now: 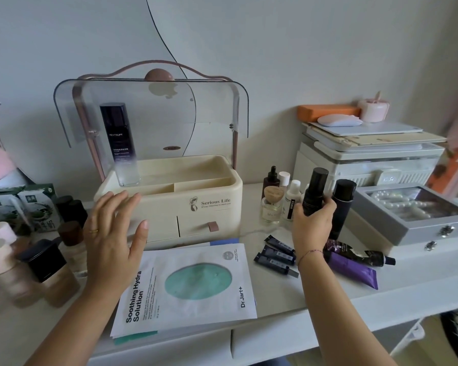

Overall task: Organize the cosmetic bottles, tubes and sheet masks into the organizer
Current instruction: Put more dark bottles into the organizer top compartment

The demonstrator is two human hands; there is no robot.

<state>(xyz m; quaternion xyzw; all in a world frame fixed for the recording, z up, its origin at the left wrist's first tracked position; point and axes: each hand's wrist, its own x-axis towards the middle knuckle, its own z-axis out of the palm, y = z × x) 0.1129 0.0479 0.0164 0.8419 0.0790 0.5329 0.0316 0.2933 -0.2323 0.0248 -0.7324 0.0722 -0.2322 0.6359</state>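
A cream organizer [212, 188] with its clear lid raised stands at the back centre; a tall dark bottle [121, 146] stands in its left rear compartment. My left hand [111, 233] hovers open in front of the organizer's left side, holding nothing. To the right, my right hand [312, 225] grips a black bottle [315, 190], beside a second black bottle [341, 204]. A stack of sheet masks [191, 286] lies flat in front. Small dark tubes [275, 256] and a purple tube [352, 269] lie near my right wrist.
Several small bottles [278, 196] stand right of the organizer. More bottles [45, 262] and green sachets [24, 204] crowd the left edge. A grey jewellery box [418, 228] and a white appliance [368, 165] stacked with items fill the right. The desk's front edge runs below the masks.
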